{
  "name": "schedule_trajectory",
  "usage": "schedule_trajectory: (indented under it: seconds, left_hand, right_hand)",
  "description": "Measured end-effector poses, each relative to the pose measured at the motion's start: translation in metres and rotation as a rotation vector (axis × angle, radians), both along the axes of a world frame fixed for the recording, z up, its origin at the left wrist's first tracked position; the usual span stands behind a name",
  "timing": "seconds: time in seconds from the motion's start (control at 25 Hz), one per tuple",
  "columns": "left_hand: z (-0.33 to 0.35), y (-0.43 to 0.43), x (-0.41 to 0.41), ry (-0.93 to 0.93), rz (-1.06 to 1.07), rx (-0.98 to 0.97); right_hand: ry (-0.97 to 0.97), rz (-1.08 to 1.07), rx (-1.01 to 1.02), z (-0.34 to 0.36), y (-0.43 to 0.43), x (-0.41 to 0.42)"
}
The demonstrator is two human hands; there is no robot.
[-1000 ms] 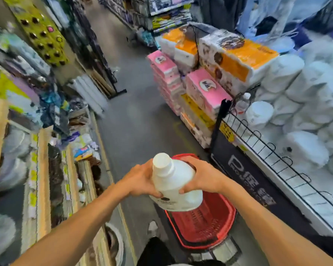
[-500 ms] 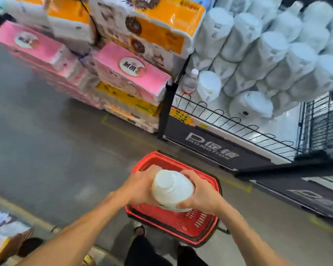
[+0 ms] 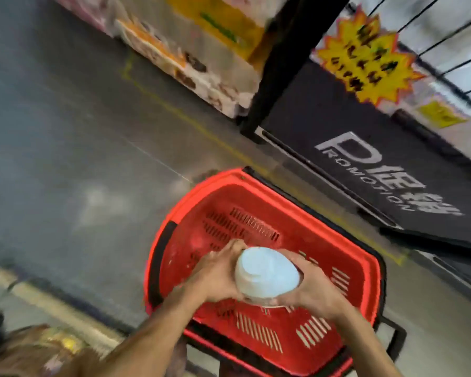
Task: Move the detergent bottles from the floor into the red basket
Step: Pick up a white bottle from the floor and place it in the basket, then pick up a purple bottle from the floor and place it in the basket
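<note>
white bottle going down into the red basket

white plastic, seen from its top end: that is the detergent bottle [image 3: 267, 277] we hold between both hands. our left hand [image 3: 215, 276] presses its left side and our right hand [image 3: 309, 288] its right side, the fingers [image 3: 230, 247] of each wrapped close around it. a second ago we held it upright at chest height with the cap showing and the aisle ahead; half a second ago it hung over the basket with our head turning down. now we look almost straight down, the picture is streaked with motion, and the bottle sits low over the near half of the red basket [image 3: 174, 213], inside its rim as far as we can judge. whether it touches the slotted bottom we cannot tell.

we take this to mean the bottle is nearly placed: what remains is to set it down and let go. the basket floor around our hands shows no other bottle, so this may be the first one in. no other bottle shows on the grey floor [image 3: 74, 137] in this view.

the black panel [image 3: 365, 148] past the basket's far right corner reads "promotion" under a large "p", with chinese characters beside it. above it a yellow starburst tag [image 3: 367, 55] carries dark characters too smeared to read. the bottle shows no label from this angle.
</note>
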State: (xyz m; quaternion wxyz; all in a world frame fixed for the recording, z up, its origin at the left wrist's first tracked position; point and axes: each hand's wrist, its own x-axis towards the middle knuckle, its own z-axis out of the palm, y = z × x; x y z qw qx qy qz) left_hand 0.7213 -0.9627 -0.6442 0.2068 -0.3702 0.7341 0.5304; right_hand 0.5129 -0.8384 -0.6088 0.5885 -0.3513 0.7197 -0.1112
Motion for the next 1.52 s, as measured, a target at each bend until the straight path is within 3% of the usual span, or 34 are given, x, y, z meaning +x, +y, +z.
schedule_trajectory:
  seconds: [0.2,0.36,0.56,0.64,0.76,0.88,1.04,1.52]
  left_hand:
    - [-0.144,0.04,0.005,-0.111,0.144,0.1]
    - [-0.214,0.067,0.005,-0.247,0.253,0.22]
    - [-0.261,0.086,-0.001,-0.341,0.822,0.233]
    - [-0.261,0.083,-0.001,-0.415,0.793,0.176]
    - [-0.244,0.067,0.005,-0.55,0.498,0.076]
    - [-0.206,0.05,0.008,-0.587,0.173,-0.07]
    - [-0.123,0.005,-0.015,-0.465,-0.246,-0.337]
    - [0.221,-0.068,-0.066,-0.262,-0.482,-0.743]
  right_hand:
    - [-0.071,0.172,0.106,-0.138,0.0,-0.015]
    - [-0.177,0.305,0.214,-0.22,-0.027,-0.02]
    - [-0.083,0.403,0.083,-0.309,-0.067,0.002]
    - [-0.012,0.47,0.046,-0.322,-0.085,0.017]
    - [0.184,0.728,0.06,-0.311,-0.103,0.036]
    - [0.353,0.789,0.116,-0.26,-0.082,0.045]
    - [0.546,0.769,0.064,-0.157,-0.059,0.038]
    - [0.878,0.43,0.07,0.197,-0.068,0.007]
